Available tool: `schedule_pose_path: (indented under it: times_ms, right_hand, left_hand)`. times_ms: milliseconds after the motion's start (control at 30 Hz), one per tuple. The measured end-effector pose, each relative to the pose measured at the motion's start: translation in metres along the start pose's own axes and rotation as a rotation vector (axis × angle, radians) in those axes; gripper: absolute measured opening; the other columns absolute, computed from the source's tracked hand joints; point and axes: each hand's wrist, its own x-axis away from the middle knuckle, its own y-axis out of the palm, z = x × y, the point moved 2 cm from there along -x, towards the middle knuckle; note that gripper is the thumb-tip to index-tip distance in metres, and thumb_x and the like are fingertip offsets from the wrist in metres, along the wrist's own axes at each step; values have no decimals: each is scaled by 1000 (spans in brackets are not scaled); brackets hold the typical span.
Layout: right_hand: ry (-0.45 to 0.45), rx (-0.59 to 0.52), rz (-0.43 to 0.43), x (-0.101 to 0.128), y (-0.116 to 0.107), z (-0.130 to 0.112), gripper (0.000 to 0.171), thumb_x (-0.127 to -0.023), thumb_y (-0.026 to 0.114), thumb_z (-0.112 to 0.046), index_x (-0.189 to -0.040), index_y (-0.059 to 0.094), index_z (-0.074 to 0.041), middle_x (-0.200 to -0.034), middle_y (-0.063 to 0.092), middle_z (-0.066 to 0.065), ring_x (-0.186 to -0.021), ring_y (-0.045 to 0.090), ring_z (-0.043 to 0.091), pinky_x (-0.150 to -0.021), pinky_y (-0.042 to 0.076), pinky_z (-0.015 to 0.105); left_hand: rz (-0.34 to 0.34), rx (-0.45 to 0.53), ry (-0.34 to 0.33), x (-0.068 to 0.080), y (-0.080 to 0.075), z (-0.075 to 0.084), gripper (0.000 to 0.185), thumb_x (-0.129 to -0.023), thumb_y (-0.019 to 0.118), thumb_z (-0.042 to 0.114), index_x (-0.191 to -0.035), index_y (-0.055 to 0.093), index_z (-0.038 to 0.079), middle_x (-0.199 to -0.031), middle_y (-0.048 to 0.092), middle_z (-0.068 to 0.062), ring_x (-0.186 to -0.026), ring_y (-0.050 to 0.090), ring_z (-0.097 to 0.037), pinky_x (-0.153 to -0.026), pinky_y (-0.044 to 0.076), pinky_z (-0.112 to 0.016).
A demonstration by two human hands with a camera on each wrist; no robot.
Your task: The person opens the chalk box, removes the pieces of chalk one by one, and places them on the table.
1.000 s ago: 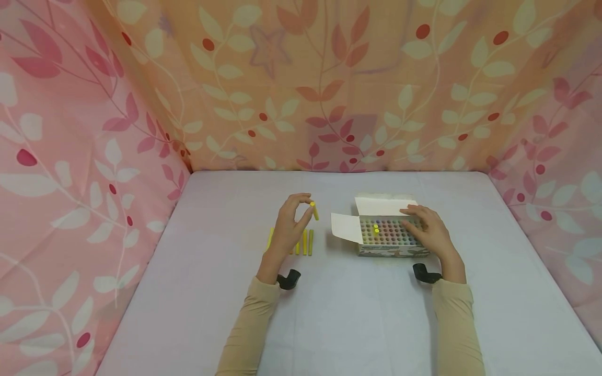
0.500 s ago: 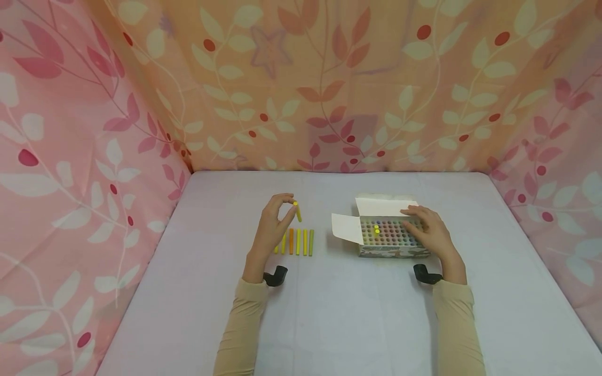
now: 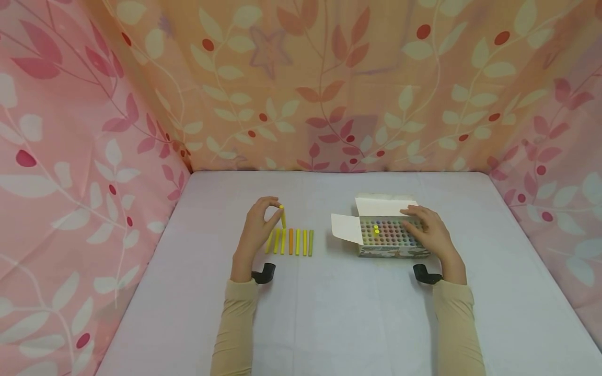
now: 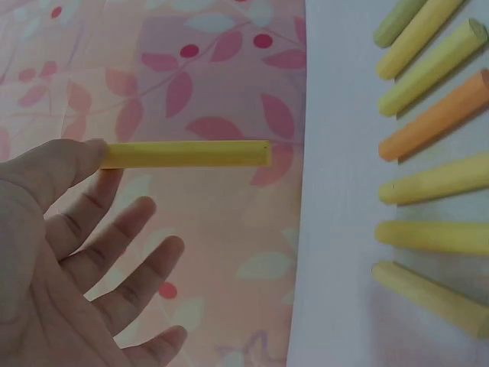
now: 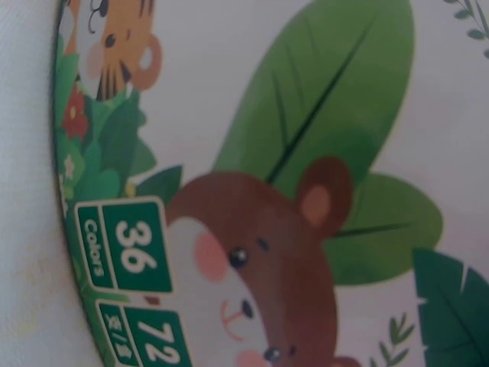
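Note:
My left hand (image 3: 259, 222) pinches a yellow chalk stick (image 3: 282, 215) by its upper end, above a row of several yellow, orange and green chalk sticks (image 3: 290, 242) lying side by side on the table. In the left wrist view the held stick (image 4: 187, 154) juts out from my thumb and forefinger, and the row (image 4: 432, 141) lies at the right. My right hand (image 3: 428, 230) rests on the right side of an open chalk box (image 3: 385, 235), whose coloured chalk ends face up. The right wrist view shows only the printed box side (image 5: 252, 214) with a bear and tiger.
The pale lilac table (image 3: 329, 313) is enclosed by pink and orange leaf-patterned cloth walls (image 3: 329, 89) at the back, left and right. The box's white flaps (image 3: 345, 227) stand open toward the left and back.
My left hand has carried the yellow stick leftward and lower, from beside the box toward the left part of the row. More of the row is now uncovered. My right hand has stayed put.

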Motion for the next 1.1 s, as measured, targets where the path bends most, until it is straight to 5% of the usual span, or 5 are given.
schedule_pose_path:
  times_ms: [500, 867, 1100]
  right_hand:
    - [-1, 14, -4, -1, 0, 1, 35, -89, 62, -25, -120, 59, -9, -133, 46, 21, -124, 34, 47, -98, 25, 64]
    - [-3, 11, -4, -1, 0, -1, 35, -89, 62, -24, -120, 59, -8, -134, 46, 21, -125, 33, 47, -98, 24, 64]
    - [6, 13, -4, 0, 0, 0, 34, -89, 62, -24, -119, 59, -8, -134, 46, 21, -125, 33, 47, -98, 24, 65]
  left_hand:
    - [-140, -151, -200, 11, -24, -28, 21, -90, 60, 26, -96, 63, 5, -122, 57, -12, -119, 47, -33, -102, 33, -48]
    - [-235, -240, -292, 18, -28, -35, 24, -89, 60, 26, -96, 65, 3, -124, 56, -17, -120, 45, -37, -103, 33, -51]
    - [-236, -243, -316, 20, -23, -46, 25, -89, 61, 26, -95, 66, 3, -123, 56, -19, -119, 47, -38, -100, 34, -52]
